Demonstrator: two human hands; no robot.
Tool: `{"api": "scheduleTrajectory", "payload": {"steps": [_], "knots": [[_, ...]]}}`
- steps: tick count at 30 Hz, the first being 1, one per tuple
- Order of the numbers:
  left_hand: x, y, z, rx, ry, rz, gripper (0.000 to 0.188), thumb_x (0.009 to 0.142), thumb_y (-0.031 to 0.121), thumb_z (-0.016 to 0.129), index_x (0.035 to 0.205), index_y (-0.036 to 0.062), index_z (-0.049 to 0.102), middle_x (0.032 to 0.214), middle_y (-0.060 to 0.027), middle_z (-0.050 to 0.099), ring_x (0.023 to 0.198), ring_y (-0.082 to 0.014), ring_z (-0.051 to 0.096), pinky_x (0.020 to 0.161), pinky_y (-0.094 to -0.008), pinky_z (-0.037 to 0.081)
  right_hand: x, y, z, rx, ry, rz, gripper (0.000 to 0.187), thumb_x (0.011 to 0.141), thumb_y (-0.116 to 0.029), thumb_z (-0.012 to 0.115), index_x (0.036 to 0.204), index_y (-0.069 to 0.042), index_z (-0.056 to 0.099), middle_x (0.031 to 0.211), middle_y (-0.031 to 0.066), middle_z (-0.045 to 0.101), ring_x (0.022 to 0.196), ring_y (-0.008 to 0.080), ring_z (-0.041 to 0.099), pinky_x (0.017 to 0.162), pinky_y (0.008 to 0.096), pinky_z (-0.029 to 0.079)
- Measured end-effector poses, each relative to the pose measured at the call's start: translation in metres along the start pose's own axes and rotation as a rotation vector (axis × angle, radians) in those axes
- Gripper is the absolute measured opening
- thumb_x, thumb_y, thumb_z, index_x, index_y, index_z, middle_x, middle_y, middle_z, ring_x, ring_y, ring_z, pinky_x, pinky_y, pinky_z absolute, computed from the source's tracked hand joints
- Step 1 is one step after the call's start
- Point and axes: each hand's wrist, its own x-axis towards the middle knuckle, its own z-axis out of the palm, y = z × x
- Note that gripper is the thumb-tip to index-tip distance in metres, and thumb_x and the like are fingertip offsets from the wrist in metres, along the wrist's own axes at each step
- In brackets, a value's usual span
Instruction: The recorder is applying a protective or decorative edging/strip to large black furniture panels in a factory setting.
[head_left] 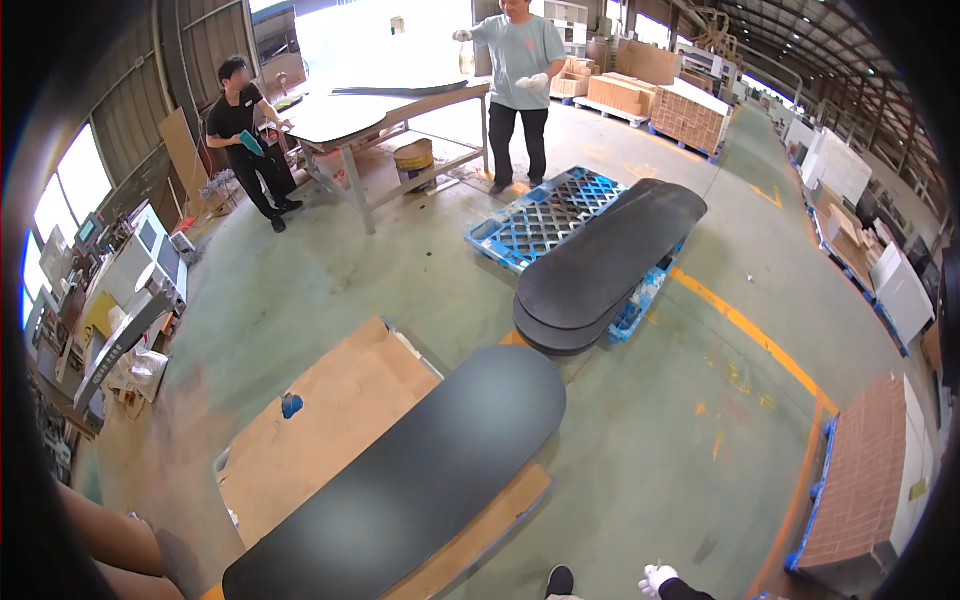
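Observation:
My right hand (657, 580), in a white glove below a black sleeve, shows at the lower edge. Its fingers look loosely apart, and I see nothing in them. My left hand is not in view. Ahead of me, a long dark panel (420, 460) with a rounded end lies across a brown cardboard-topped stack (330, 410) low on the floor. My hand is to the right of this panel and apart from it. Farther off, at least two similar dark panels (610, 255) lie stacked on a blue plastic pallet (545, 215).
Two people stand by a work table (350, 150) at the back; one holds a teal cloth (250, 143). A bucket (414, 163) stands beneath it. Machinery (130, 290) is at left. A brick-coloured stack (860, 490) stands on a pallet at right. Bare-limb-like shapes (115, 530) enter lower left.

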Motion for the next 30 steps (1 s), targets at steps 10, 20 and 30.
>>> {"api": "scheduleTrajectory", "payload": {"steps": [10, 20, 30], "knots": [[0.044, 0.158, -0.034, -0.081, 0.007, 0.107, 0.075, 0.085, 0.048, 0.063, 0.139, -0.0003, 0.047, 0.141, -0.0232, 0.05, 0.133, -0.035, 0.046, 0.112, -0.0385, 0.035, -0.073, -0.196, -0.007, -0.337, 0.141, -0.086, 0.028, 0.094, -0.032, 0.048, 0.081, -0.011, 0.06, 0.07, 0.0046, 0.067, 0.049, 0.0163, 0.057, 0.045, 0.0331, 0.045], [0.102, 0.248, -0.125, -0.249, 0.127, 0.02, 0.073, 0.087, 0.036, 0.065, 0.14, -0.0081, 0.042, 0.139, -0.0254, 0.051, 0.129, -0.0306, 0.051, 0.11, -0.0353, 0.037, -0.038, -0.293, 0.053, -0.965, 0.258, -0.457, 0.06, 0.094, -0.053, 0.036, 0.096, -0.005, 0.071, 0.101, 0.0261, 0.067, 0.098, 0.0453, 0.062, 0.089, 0.053, 0.047], [0.185, 0.406, -0.144, -0.345, 0.199, 0.078, 0.063, 0.089, 0.027, 0.062, 0.14, -0.0048, 0.044, 0.14, -0.0224, 0.052, 0.129, -0.0275, 0.052, 0.107, -0.0337, 0.039, 0.053, -0.538, 0.122, -0.791, 0.197, -0.677, 0.049, 0.1, -0.041, 0.039, 0.119, -0.004, 0.064, 0.118, 0.0229, 0.063, 0.11, 0.0407, 0.059, 0.096, 0.0447, 0.047]]}}
